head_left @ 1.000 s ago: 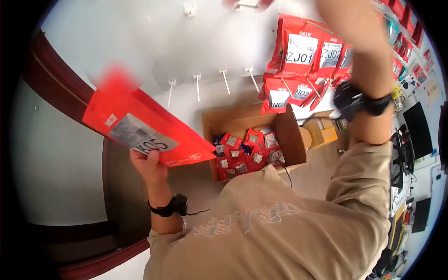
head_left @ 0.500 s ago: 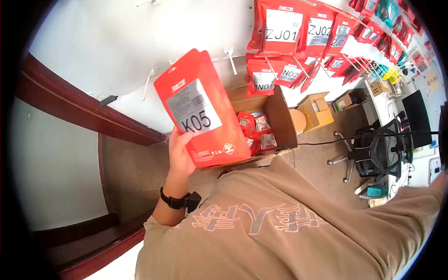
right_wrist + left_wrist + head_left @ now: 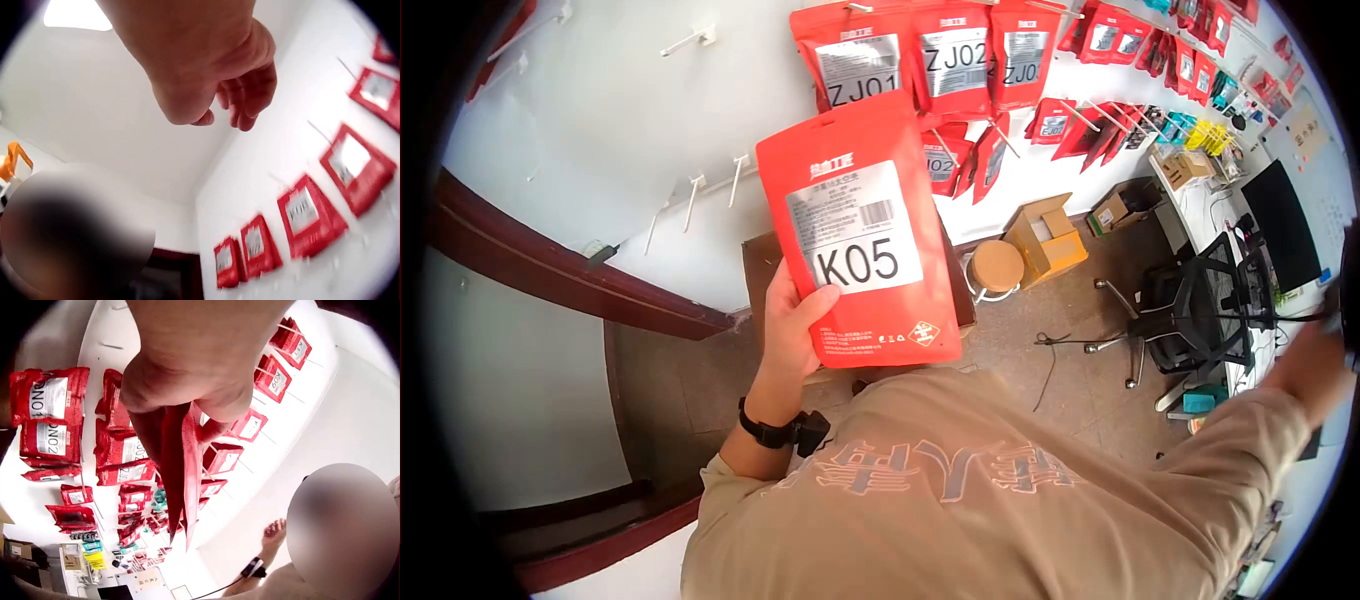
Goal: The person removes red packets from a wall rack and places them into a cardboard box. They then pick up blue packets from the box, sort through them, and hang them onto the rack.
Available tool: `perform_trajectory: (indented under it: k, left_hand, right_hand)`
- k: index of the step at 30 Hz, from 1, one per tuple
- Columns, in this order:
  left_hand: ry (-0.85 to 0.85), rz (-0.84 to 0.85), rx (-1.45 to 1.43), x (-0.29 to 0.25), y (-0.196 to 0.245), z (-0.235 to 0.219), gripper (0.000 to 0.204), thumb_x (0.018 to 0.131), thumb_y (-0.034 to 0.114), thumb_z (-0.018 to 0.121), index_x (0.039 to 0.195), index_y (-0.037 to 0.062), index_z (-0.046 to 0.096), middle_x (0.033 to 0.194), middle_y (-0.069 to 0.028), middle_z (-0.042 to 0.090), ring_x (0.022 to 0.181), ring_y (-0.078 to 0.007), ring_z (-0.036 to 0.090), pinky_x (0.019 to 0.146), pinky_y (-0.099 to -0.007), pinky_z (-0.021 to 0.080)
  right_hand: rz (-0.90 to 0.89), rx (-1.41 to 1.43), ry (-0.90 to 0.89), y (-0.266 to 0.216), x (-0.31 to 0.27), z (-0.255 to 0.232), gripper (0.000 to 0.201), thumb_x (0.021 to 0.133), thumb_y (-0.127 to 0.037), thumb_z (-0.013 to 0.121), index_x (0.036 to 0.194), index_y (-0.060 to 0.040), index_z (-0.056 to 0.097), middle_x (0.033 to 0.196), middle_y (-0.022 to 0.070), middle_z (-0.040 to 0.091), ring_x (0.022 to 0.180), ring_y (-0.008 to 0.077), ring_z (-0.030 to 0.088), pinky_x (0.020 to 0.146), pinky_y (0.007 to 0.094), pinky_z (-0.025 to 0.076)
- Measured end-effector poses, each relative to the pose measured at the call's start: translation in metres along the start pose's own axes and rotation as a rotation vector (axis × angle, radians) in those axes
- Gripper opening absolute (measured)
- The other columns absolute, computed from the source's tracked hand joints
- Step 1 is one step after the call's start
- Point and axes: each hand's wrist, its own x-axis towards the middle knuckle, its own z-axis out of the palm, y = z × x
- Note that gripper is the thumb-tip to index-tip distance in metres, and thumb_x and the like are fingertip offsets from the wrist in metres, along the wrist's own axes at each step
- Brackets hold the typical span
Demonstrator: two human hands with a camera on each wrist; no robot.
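My left hand [image 3: 790, 322] grips a red pouch [image 3: 865, 330] labelled K05 by its lower left edge, thumb over the front and fingers behind. The label faces the head camera. In the left wrist view the same pouch [image 3: 181, 469] is seen edge-on below the left hand [image 3: 187, 381]. My right hand [image 3: 240, 81] is raised with loosely bent fingers and nothing in them. It also shows, small, in the left wrist view [image 3: 274, 532]; in the head view only that forearm shows, at the right edge.
Red pouches [image 3: 955, 60] hang on wall hooks at the top, with bare hooks [image 3: 692, 203] to their left. Behind the K05 pouch is a cardboard box [image 3: 762, 275], mostly hidden. A yellow box [image 3: 1055, 255], a round stool [image 3: 997, 267] and an office chair [image 3: 1190, 310] stand on the right.
The head view has turned, so the hanging pouches sit further left. My left hand has brought the K05 pouch up and right, now more upright. My right arm has swung from the wall out to the right.
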Motion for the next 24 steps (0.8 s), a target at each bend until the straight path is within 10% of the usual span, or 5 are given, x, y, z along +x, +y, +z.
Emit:
perform_trajectory:
  k: [3,4,9,18,24]
  left_hand:
    - [-0.003,-0.020,0.080,0.001,-0.009,0.033,0.053,0.087,-0.007,0.056,0.138,-0.0023,0.041,0.126,-0.0127,0.059,0.114,-0.0182,0.059,0.098,-0.0353,0.050]
    - [0.007,-0.012,0.086,0.000,-0.014,0.044,0.053,0.087,-0.007,0.056,0.138,-0.0023,0.041,0.126,-0.0127,0.059,0.114,-0.0182,0.059,0.098,-0.0353,0.050]
    - [-0.005,0.053,0.323,0.000,-0.048,0.069,0.052,0.087,-0.006,0.061,0.136,-0.0007,0.043,0.125,-0.0086,0.060,0.110,-0.0130,0.059,0.095,-0.0311,0.049]
    - [0.184,-0.026,0.404,-0.017,-0.097,0.084,0.036,0.099,0.013,0.060,0.131,0.0006,0.050,0.120,-0.0054,0.063,0.106,-0.0099,0.058,0.093,-0.0276,0.048]
    - [0.276,0.012,0.409,-0.019,-0.092,0.076,0.035,0.103,0.019,0.054,0.132,-0.0007,0.051,0.120,-0.0062,0.063,0.106,-0.0103,0.058,0.093,-0.0273,0.048]
  right_hand:
    - [0.554,0.070,0.716,0.099,-0.063,0.245,0.038,0.096,-0.028,0.058,0.123,-0.0023,0.051,0.103,0.0059,0.064,0.082,0.0151,0.064,0.068,0.0319,0.053]
    - [0.650,-0.209,0.642,0.120,-0.069,0.272,0.034,0.095,-0.021,0.059,0.123,-0.0039,0.051,0.101,0.0036,0.060,0.086,0.0125,0.060,0.071,0.0294,0.050]
    - [0.695,0.711,0.631,0.186,-0.112,0.404,0.049,0.092,-0.021,0.071,0.126,0.0015,0.044,0.104,0.0051,0.060,0.092,0.0114,0.060,0.079,0.0269,0.050]
    - [0.812,0.694,0.816,0.209,-0.158,0.446,0.026,0.093,-0.007,0.066,0.115,0.0007,0.053,0.108,0.0072,0.065,0.098,0.0090,0.059,0.085,0.0270,0.049]
    - [0.577,0.859,1.254,0.228,-0.216,0.419,0.027,0.097,-0.005,0.057,0.124,-0.0026,0.054,0.117,0.0069,0.065,0.103,0.0132,0.062,0.094,0.0301,0.048]
